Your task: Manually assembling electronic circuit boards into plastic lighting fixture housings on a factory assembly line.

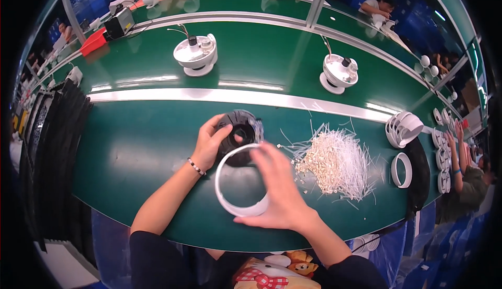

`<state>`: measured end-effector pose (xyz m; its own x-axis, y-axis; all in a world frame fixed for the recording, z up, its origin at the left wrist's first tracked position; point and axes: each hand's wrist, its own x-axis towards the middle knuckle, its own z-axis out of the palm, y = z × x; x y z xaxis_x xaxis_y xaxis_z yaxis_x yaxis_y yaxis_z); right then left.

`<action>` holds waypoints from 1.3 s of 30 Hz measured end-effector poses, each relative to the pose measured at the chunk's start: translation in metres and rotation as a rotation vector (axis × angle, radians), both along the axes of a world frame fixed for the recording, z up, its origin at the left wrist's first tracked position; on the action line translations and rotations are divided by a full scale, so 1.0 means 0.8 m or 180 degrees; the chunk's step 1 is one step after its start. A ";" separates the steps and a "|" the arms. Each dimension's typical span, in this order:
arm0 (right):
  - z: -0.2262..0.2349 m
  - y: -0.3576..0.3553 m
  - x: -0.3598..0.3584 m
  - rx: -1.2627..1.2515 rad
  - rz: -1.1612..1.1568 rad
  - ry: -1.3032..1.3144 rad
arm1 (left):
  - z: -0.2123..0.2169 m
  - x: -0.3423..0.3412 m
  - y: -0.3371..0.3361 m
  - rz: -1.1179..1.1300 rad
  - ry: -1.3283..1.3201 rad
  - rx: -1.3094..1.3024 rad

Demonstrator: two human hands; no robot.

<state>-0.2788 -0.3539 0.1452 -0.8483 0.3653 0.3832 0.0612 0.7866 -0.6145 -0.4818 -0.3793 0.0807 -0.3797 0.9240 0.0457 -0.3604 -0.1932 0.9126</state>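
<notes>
Over the middle of the green table, my left hand (212,140) grips a round black housing (230,144) with a hole at its centre, the thumb lying on its face. A bunch of clear, shiny material shows at the housing's right side; I cannot make out what it is. Just nearer to me, my right hand (280,189) holds a white plastic ring (226,197) by its right side, fingers above and thumb below. The ring is tilted and partly overlaps the housing's lower edge. Motion blurs the right fingers slightly.
A pile of white cable ties (349,163) with small cream pieces (320,158) lies right. Beyond it stand a white ring (401,170) and stacked white rings (402,129). White camera bases with wires (196,54) (339,73) stand behind the metal strip (235,96). Black sheets (52,148) fill the left.
</notes>
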 end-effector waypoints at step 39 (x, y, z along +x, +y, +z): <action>-0.022 0.002 -0.012 0.0209 -0.0849 0.0033 | 0.017 0.050 -0.021 -0.1725 -0.2429 -0.0307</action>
